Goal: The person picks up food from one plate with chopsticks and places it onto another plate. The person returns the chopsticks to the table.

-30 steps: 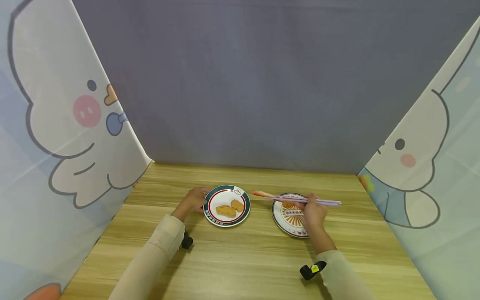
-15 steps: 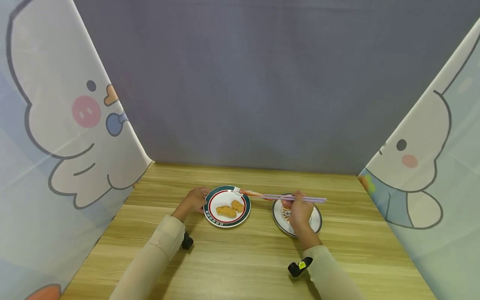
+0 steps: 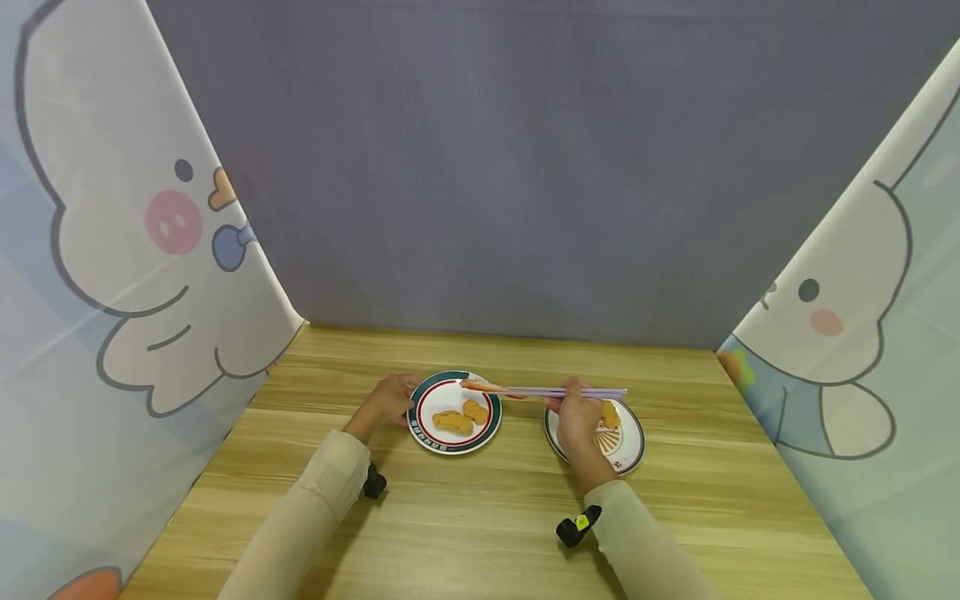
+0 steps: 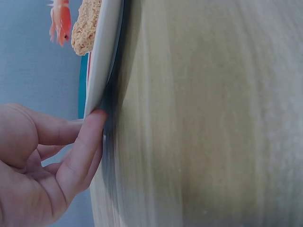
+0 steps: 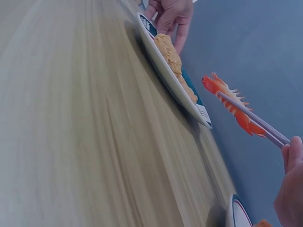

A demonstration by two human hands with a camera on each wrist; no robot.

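My left hand (image 3: 393,398) holds the left rim of a white plate with a dark green border (image 3: 444,399); in the left wrist view a finger (image 4: 84,151) lies under the rim. Two golden fried chicken pieces (image 3: 453,422) lie on this plate. Pale purple chopsticks (image 3: 609,392) are gripped in my right hand (image 3: 576,423). Between their tips is a red-and-white shrimp (image 5: 234,105), held in the air over the plate's far right part, apart from the chicken. Below my right hand stands a second white plate (image 3: 632,447), partly hidden, bearing an orange-brown food piece (image 3: 611,415).
Both plates stand on a wood-grain table (image 3: 457,517). A grey cloth wall (image 3: 510,183) rises behind it, and cartoon-printed panels (image 3: 112,350) flank both sides. Bare tabletop lies between the plates and in front of them.
My right hand has moved left with the chopsticks and shrimp, bringing the shrimp from the gap between the plates to over the green-bordered plate. My left hand has stayed at the rim.
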